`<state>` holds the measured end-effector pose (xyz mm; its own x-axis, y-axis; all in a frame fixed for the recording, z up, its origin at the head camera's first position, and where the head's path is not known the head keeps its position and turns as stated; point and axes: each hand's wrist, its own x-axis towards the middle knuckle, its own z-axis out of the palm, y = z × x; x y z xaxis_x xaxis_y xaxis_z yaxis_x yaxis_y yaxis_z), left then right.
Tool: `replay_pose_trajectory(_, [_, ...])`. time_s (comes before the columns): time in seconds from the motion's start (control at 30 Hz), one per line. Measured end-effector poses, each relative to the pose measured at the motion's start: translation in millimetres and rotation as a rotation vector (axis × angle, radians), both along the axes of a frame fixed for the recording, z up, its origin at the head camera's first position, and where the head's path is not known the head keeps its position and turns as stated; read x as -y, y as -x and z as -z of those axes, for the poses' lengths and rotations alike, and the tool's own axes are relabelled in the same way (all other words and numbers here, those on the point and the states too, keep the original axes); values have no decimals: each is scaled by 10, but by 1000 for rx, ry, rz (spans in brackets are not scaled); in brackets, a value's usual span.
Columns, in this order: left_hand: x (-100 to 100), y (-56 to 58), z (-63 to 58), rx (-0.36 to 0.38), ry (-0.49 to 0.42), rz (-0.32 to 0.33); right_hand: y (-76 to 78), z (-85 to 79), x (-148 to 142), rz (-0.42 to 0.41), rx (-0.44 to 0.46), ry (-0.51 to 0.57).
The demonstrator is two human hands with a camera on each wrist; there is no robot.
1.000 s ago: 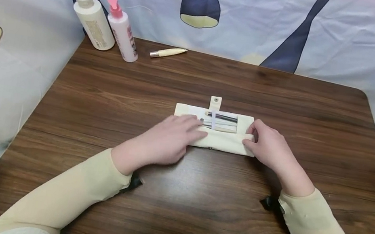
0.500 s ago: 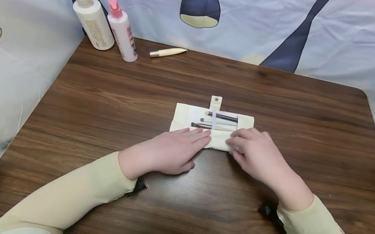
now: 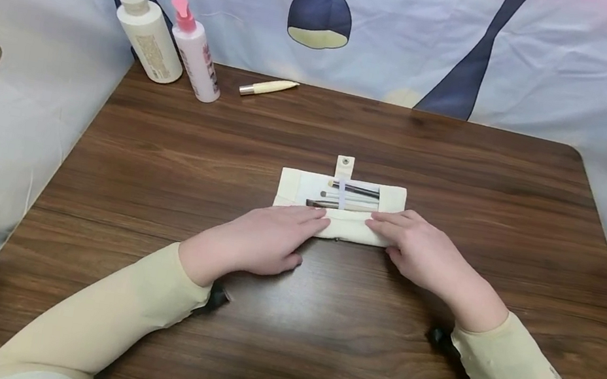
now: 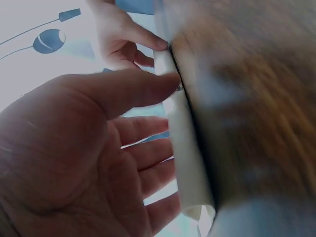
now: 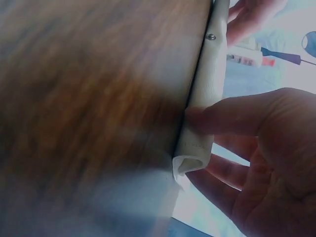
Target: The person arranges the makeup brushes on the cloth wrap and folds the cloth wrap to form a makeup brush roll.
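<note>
A cream fabric brush roll (image 3: 391,198) lies partly rolled on the table, its near edge folded into a tube. Inside it show several makeup brushes (image 3: 354,189) under a pale strap. My left hand (image 3: 257,235) rests with fairly straight fingers on the tube's left part, the thumb apart from it in the head view. At the right end, my right hand (image 3: 427,252) holds the tube, fingers on top and thumb (image 5: 227,116) against its front. In the right wrist view the tube's open end (image 5: 190,163) shows. A snap tab (image 3: 345,166) sticks out at the far side.
A white bottle (image 3: 151,39) and a pink-topped pump bottle (image 3: 196,56) stand at the table's back left corner. A cream pen-like object (image 3: 268,88) lies beside them. Patterned cloth (image 3: 401,26) hangs along the back of the brown table (image 3: 490,179).
My left hand has shifted from over the brushes to the folded edge. My right hand has moved inward from the roll's right end, and more of the brush heads show.
</note>
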<state>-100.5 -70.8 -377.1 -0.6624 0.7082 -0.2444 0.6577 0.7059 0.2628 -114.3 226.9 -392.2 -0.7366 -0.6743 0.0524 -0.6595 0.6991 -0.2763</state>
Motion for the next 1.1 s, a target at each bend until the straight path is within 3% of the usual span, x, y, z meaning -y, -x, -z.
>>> replay_pose_trajectory(0.17, [35,12,14,-104,-89,-30,19,44,-4,16,-71,8])
replay_pose_trajectory(0.3, [33,30,35,-141,-99,-41,36,46,12,13,-67,7])
replay_pose_trajectory(0.5, [39,56,59,-144,-67,-31,66,36,19,-14,-22,7])
replay_pose_trajectory(1.1, [12,117,44,-134,-5,-49,100,27,8,-26,-8,18])
